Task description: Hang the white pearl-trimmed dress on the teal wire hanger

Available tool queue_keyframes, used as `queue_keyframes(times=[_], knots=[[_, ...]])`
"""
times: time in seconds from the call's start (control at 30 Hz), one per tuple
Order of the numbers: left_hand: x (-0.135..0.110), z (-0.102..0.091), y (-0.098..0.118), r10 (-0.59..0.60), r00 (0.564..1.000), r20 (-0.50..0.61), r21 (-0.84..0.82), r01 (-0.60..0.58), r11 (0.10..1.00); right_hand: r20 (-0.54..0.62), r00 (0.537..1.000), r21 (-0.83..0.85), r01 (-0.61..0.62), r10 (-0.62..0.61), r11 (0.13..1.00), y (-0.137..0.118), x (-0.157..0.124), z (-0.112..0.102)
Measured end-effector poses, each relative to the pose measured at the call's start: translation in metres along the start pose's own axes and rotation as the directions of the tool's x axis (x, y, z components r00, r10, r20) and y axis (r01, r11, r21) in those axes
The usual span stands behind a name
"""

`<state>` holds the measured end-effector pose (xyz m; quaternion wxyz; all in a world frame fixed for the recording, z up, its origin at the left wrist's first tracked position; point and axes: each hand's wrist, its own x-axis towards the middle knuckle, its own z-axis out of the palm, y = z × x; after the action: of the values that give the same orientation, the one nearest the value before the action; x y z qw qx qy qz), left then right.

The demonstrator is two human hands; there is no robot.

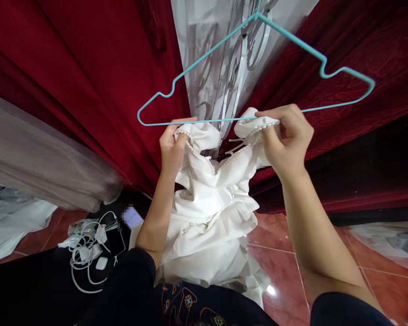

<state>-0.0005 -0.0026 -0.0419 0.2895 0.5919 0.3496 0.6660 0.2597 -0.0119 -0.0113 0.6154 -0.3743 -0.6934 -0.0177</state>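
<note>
A white dress [212, 199] with pearl-beaded edging hangs down between my two hands, its skirt falling toward my lap. My left hand [173, 147] is closed on the dress's left shoulder strap, the thumb in front. With thumb and fingers, my right hand [289, 136] pinches the right strap. Just at the top of both straps runs the bottom bar of a light blue clothes hanger [221, 44]. I cannot tell whether the straps are looped over the bar or only held against it. The hanger's hook is cut off at the top.
Dark red curtains [88, 68] hang ahead, with a white scrolled metal frame [238, 68] between them. At lower left, a black surface holds white cables [80, 258], a white case [101, 263] and phones [115, 242]. Reddish floor tiles [275, 262] show at right.
</note>
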Motion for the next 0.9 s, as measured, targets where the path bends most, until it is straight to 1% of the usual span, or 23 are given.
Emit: queue_keyframes(times=[0.03, 0.07, 0.13, 0.2, 0.3, 0.37, 0.4, 0.47, 0.53, 0.57, 0.6, 0.67, 0.7, 0.77, 0.8, 0.83, 0.87, 0.9], knots=[[-0.002, -0.008, -0.003, 0.035, 0.995, -0.095, 0.061, -0.029, 0.998, -0.015, 1.0, 0.001, 0.024, -0.024, 1.0, 0.001, 0.0, -0.001], [-0.002, -0.018, -0.006, 0.08, 0.978, -0.19, 0.132, -0.055, 0.99, -0.014, 0.999, 0.004, 0.037, -0.037, 0.999, 0.001, 0.0, -0.003], [0.004, -0.039, -0.011, 0.181, 0.926, -0.331, 0.265, -0.093, 0.96, 0.009, 0.999, 0.012, 0.037, -0.037, 0.999, 0.001, 0.001, -0.005], [0.02, -0.058, -0.009, 0.28, 0.872, -0.403, 0.343, -0.14, 0.929, 0.016, 0.999, 0.01, 0.028, -0.028, 1.0, 0.0, 0.002, -0.005], [0.061, -0.079, 0.004, 0.423, 0.804, -0.419, 0.397, -0.257, 0.881, -0.006, 1.0, -0.007, 0.028, -0.028, 1.0, -0.002, 0.002, -0.003], [0.091, -0.085, 0.015, 0.494, 0.783, -0.379, 0.441, -0.316, 0.84, -0.016, 1.0, -0.02, 0.027, -0.027, 0.999, -0.003, 0.0, -0.001], [0.105, -0.084, 0.02, 0.497, 0.796, -0.345, 0.451, -0.324, 0.832, -0.024, 0.999, -0.023, 0.028, -0.028, 0.999, -0.003, -0.001, 0.0], [0.124, -0.076, 0.029, 0.488, 0.844, -0.222, 0.465, -0.348, 0.814, -0.037, 0.999, -0.026, 0.028, -0.029, 0.999, -0.002, -0.004, 0.003], [0.133, -0.063, 0.036, 0.452, 0.889, -0.077, 0.451, -0.373, 0.811, -0.036, 0.999, -0.038, 0.013, -0.015, 0.999, -0.001, -0.007, 0.005], [0.133, -0.056, 0.039, 0.433, 0.901, -0.011, 0.424, -0.388, 0.818, -0.038, 0.999, -0.045, 0.006, -0.008, 0.999, 0.0, -0.008, 0.006], [0.131, -0.049, 0.042, 0.419, 0.906, 0.055, 0.378, -0.407, 0.831, -0.041, 0.999, -0.048, 0.003, -0.005, 0.999, 0.001, -0.009, 0.007], [0.12, -0.038, 0.048, 0.415, 0.892, 0.179, 0.265, -0.45, 0.853, -0.052, 0.999, -0.051, 0.008, -0.011, 0.999, 0.002, -0.012, 0.009], [0.113, -0.032, 0.052, 0.45, 0.869, 0.204, 0.223, -0.489, 0.843, -0.058, 0.998, -0.052, 0.012, -0.015, 0.999, 0.003, -0.012, 0.01], [0.094, -0.021, 0.058, 0.537, 0.821, 0.195, 0.201, -0.569, 0.797, -0.061, 0.998, -0.064, 0.008, -0.012, 0.998, 0.003, -0.013, 0.011], [0.084, -0.014, 0.06, 0.554, 0.811, 0.189, 0.217, -0.584, 0.782, -0.062, 0.998, -0.074, 0.003, -0.007, 0.997, 0.003, -0.013, 0.012], [0.073, -0.006, 0.061, 0.548, 0.812, 0.201, 0.236, -0.583, 0.777, -0.064, 0.998, -0.083, -0.001, -0.004, 0.997, 0.003, -0.013, 0.013], [0.063, 0.002, 0.06, 0.507, 0.824, 0.252, 0.251, -0.562, 0.788, -0.066, 0.998, -0.09, -0.001, -0.005, 0.996, 0.003, -0.013, 0.013], [0.053, 0.01, 0.058, 0.444, 0.833, 0.329, 0.268, -0.533, 0.802, -0.069, 0.998, -0.098, -0.001, -0.006, 0.995, 0.002, -0.012, 0.013]])
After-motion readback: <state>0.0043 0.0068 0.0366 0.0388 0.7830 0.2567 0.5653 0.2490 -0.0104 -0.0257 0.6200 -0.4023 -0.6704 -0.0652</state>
